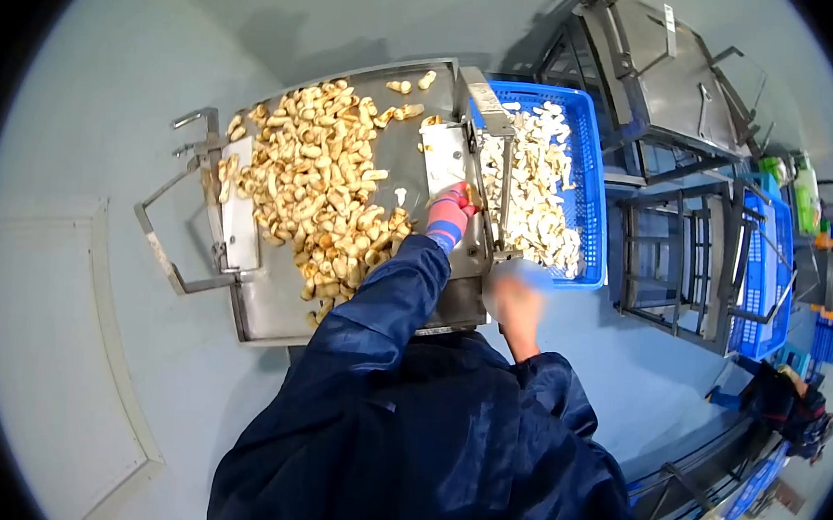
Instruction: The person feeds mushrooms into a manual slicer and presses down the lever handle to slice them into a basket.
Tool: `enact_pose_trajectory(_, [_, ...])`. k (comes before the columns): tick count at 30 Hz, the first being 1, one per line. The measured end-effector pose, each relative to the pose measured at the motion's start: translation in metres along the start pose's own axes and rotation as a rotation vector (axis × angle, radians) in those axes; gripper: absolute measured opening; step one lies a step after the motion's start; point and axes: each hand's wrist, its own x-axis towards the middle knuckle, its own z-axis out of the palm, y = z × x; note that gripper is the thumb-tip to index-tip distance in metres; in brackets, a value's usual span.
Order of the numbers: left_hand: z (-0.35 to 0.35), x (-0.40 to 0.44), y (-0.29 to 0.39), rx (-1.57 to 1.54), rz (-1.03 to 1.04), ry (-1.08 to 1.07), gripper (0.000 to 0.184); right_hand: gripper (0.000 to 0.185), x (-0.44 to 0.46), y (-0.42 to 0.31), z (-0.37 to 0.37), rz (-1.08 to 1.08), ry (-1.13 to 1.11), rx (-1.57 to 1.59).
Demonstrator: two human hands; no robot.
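My left hand, in a pink and blue striped glove, is closed at the cutter's white plate. A brownish mushroom shows at its fingertips, by the blade side. My right hand is blurred; it appears closed round the end of the cutter's metal lever. Left of the cutter, a heap of brown mushrooms lies on the steel tray table. White cut pieces fill much of the blue basket on the right.
A second white plate and metal frame are fixed at the table's left edge. Steel tables and racks stand at the right, with another blue basket. At the far right a person in dark clothes is near another work table.
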Motion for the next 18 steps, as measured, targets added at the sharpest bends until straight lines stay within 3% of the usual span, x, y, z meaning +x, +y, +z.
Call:
enact_pose_trajectory(1, [0.001, 0.001, 0.002, 0.014, 0.005, 0.012, 0.050, 0.018, 0.003, -0.008, -0.002, -0.138, 0.058, 0.002])
enact_pose_trajectory(4, [-0.001, 0.005, 0.001, -0.057, -0.009, -0.001, 0.051, 0.023, 0.006, -0.046, -0.011, 0.123, -0.021, 0.129])
enact_pose_trajectory(5, [-0.004, 0.004, 0.004, -0.011, 0.000, 0.000, 0.054, 0.025, 0.003, -0.037, -0.002, -0.027, 0.105, 0.166])
enact_pose_trajectory(8, [-0.008, 0.001, 0.008, -0.153, -0.014, -0.054, 0.053, 0.021, -0.010, 0.010, 0.021, -0.173, 0.195, 0.124])
enact_pose_trajectory(10, [-0.011, -0.002, 0.017, -0.099, -0.020, -0.057, 0.051, 0.020, -0.012, 0.026, 0.022, -0.059, 0.144, 0.158])
enact_pose_trajectory(12, [-0.012, -0.003, 0.019, -0.018, -0.034, -0.056, 0.050, 0.021, -0.006, -0.012, 0.007, -0.061, 0.156, 0.170])
enact_pose_trajectory(13, [-0.005, -0.005, 0.011, -0.091, 0.101, 0.028, 0.051, 0.022, -0.001, -0.023, 0.003, -0.033, 0.133, 0.240])
enact_pose_trajectory(14, [0.011, 0.006, -0.016, -0.205, 0.085, 0.000, 0.053, 0.022, 0.000, -0.040, -0.002, -0.057, 0.119, 0.207])
enact_pose_trajectory(16, [0.004, 0.005, -0.009, -0.135, 0.024, -0.042, 0.052, 0.025, -0.005, 0.006, 0.014, -0.249, 0.184, 0.098])
enact_pose_trajectory(17, [-0.006, -0.001, 0.009, -0.087, 0.001, -0.056, 0.053, 0.024, -0.009, 0.027, 0.030, -0.249, 0.235, 0.212])
enact_pose_trajectory(18, [-0.004, -0.002, 0.010, -0.181, -0.022, -0.051, 0.053, 0.024, -0.011, 0.033, 0.028, -0.060, 0.104, 0.198])
